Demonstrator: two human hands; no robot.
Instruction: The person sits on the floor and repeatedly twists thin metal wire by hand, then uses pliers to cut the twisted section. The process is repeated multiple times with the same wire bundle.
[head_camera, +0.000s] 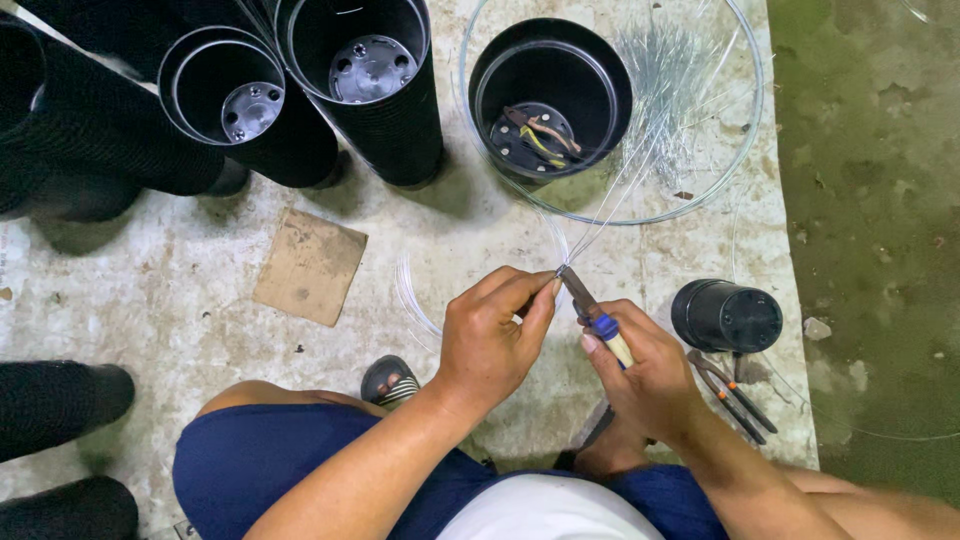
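My left hand pinches a bundle of thin silvery wires where the strands come together, just below the middle of the view. My right hand grips a pair of pliers with a blue and cream handle, and its jaws meet the wire ends at my left fingertips. The wires fan out upward across a clear hoop lying on the floor. Inside that hoop stands a black plastic pot with another pair of pliers in its bottom.
Several stacked black pots lean at the upper left, more at the left edge. A cardboard scrap lies on the pale slab. A small overturned black pot and orange-tipped pliers sit right of my hands. Green mossy ground borders the slab.
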